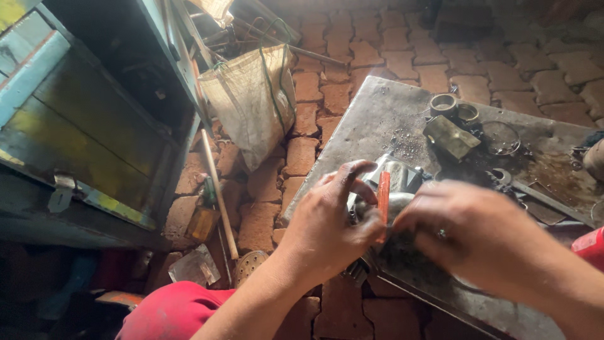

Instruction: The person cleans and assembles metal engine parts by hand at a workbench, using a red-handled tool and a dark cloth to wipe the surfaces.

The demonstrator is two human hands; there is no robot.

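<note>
orange tool [383,192] stands upright between both hands' fingers [350,173].

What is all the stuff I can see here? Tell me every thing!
Metal part: one, silvery grey, under both hands on the slab.
Orange-handled tool: one, upright between the hands.
Work slab: one, greasy grey, on the floor at right.
Metal rings: two, dull grey, far end of the slab.
Brass block: one, yellowish, near the rings.
Sack: one, off-white, leaning by the cabinet.
Cabinet: one, blue-green, left.
Wooden stick: one, pale, on the bricks.
Brick floor: reddish, all around.
Left hand: grimy, on the part.
Right hand: wears a ring, on the part.
</note>
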